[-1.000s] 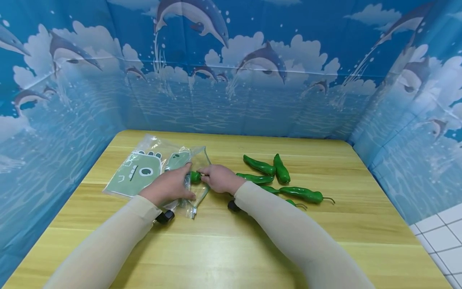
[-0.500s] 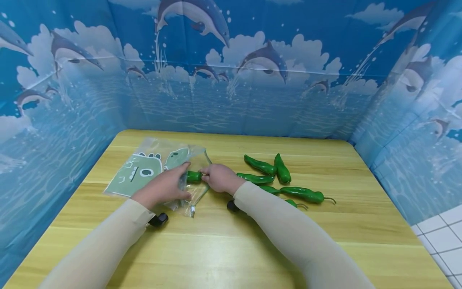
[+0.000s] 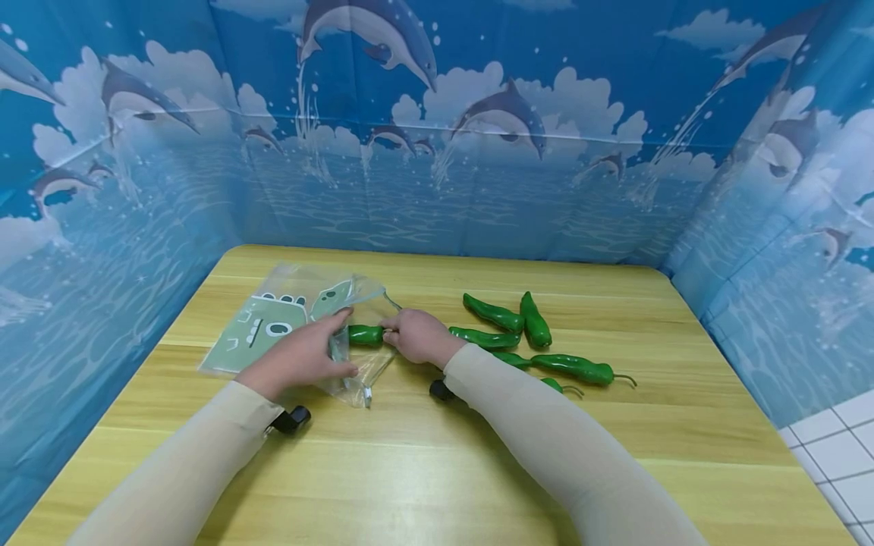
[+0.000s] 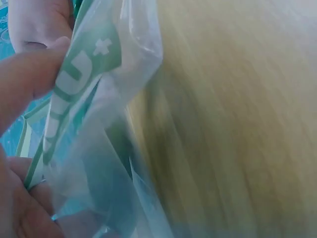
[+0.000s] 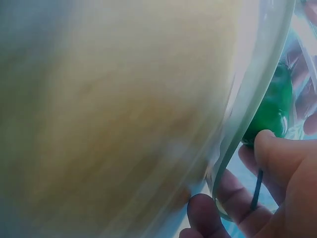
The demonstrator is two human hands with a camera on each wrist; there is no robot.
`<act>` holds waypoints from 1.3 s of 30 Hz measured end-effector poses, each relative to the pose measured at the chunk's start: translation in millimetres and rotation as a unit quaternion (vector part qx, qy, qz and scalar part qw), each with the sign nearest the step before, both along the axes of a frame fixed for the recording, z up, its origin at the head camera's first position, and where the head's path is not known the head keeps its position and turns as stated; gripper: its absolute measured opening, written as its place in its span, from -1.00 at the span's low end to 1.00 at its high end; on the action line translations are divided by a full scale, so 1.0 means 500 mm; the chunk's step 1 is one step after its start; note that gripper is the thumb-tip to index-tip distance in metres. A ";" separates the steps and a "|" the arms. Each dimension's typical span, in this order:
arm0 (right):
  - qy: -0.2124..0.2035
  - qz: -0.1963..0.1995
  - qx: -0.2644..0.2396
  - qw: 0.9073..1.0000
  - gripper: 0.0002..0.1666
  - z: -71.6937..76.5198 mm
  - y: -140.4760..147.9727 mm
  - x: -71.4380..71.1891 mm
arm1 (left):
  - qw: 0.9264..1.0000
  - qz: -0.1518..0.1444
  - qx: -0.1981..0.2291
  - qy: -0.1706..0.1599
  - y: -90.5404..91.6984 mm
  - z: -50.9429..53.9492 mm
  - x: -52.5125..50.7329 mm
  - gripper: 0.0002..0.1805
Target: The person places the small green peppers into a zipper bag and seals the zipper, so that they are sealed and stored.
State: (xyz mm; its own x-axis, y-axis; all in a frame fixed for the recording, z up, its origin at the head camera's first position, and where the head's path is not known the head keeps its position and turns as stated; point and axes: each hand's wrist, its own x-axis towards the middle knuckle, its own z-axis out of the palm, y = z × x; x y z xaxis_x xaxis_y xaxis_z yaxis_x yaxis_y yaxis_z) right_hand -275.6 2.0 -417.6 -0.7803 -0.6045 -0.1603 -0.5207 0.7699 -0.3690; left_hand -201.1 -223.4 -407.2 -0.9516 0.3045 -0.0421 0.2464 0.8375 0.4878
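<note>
A clear plastic zip bag (image 3: 235,347) with a green monster print lies at the left of the table. My left hand (image 3: 300,358) holds the bag near its mouth, thumb and fingers spread around the film. Between my two hands a green pepper (image 3: 365,335) lies partly inside the bag, its far end hidden by my left hand. The right hand (image 3: 418,337) pinches the pepper's stem at the bag's mouth. In the right wrist view, thumb and finger meet at the stem beside the pale zip edge (image 5: 247,116). The left wrist view shows the film gathered by my left hand (image 4: 25,84).
Several more green peppers lie right of my right hand, among them one long pepper (image 3: 573,368) with a curved stem. My right sleeve (image 3: 539,425) partly covers some. A dolphin-print curtain (image 3: 451,197) stands around the back and sides of the wooden table (image 3: 410,478).
My left hand has shifted a little left and toward me, and more of the pepper shows between the hands. The right hand has stayed almost in place, still pinching the stem.
</note>
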 end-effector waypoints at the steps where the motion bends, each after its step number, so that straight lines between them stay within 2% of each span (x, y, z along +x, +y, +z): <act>1: -0.003 -0.004 -0.003 1.000 -0.47 -0.001 0.001 -0.001 | 1.000 0.000 0.001 -0.002 0.000 -0.001 0.000 0.21; 8: -0.006 -0.029 -0.025 0.999 -0.49 -0.009 0.011 -0.006 | 1.000 0.011 -0.005 -0.005 0.005 -0.008 -0.005 0.26; 20: 0.004 -0.027 -0.040 0.999 -0.56 -0.001 0.011 -0.001 | 0.998 0.046 -0.005 -0.031 0.011 -0.020 -0.013 0.37; 31: 0.005 0.020 -0.029 0.999 -0.57 0.011 0.013 -0.003 | 0.997 0.058 0.020 -0.044 0.020 -0.010 -0.011 0.42; 39: -0.006 0.066 -0.025 0.997 -0.51 0.006 0.014 -0.004 | 0.998 0.042 0.028 -0.039 0.026 -0.005 -0.012 0.44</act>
